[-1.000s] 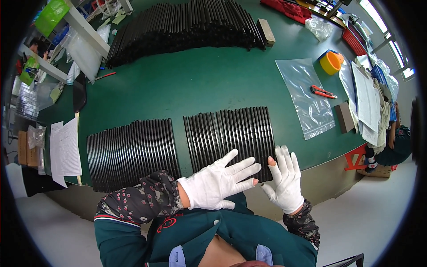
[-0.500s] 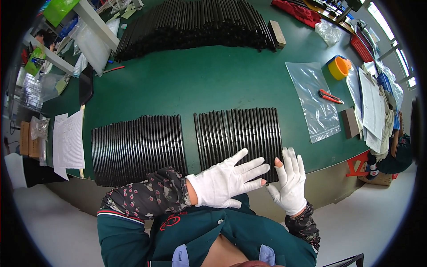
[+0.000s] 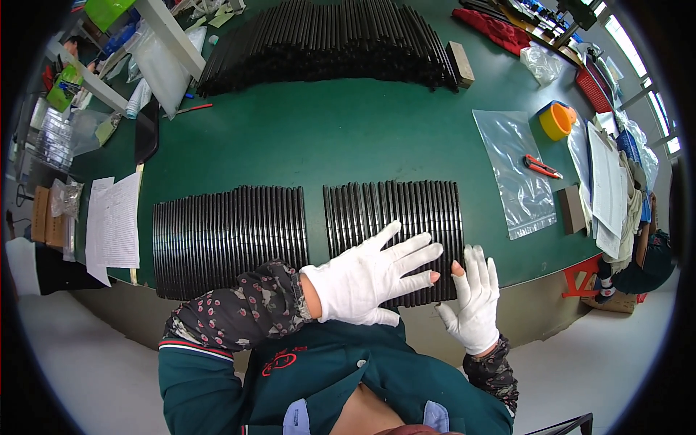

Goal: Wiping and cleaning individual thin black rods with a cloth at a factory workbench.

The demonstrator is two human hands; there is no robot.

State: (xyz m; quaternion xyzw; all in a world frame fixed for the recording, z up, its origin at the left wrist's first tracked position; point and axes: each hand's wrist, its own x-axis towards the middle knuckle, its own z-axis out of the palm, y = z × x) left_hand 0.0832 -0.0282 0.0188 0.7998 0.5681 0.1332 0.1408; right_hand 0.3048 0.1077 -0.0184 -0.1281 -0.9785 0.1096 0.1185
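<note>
Two rows of slim black rods lie side by side on the green table. My left hand [image 3: 370, 279], in a white glove with a bare fingertip, rests spread over the near part of the right row [image 3: 395, 217]. My right hand [image 3: 473, 301], gloved the same way, stands with fingers stretched along that row's right edge, near its lower corner. Neither hand grips anything. Beneath my left forearm reaches the near end of the left row [image 3: 228, 232], partly covered by the flowered sleeve. The rod ends under my left palm are hidden.
A large heap of black rods [image 3: 326, 43] lies at the back, with a wooden block [image 3: 460, 65] at its right end. On the right are a clear plastic bag [image 3: 507, 181], a red utility knife [image 3: 541, 167], a yellow tape roll [image 3: 557, 122] and a brown block [image 3: 571, 210]. Papers [image 3: 116, 225] lie left.
My left hand has shifted slightly up over the right row, its fingers still spread. Rods in that row sit a little differently spaced. The whole view has moved slightly.
</note>
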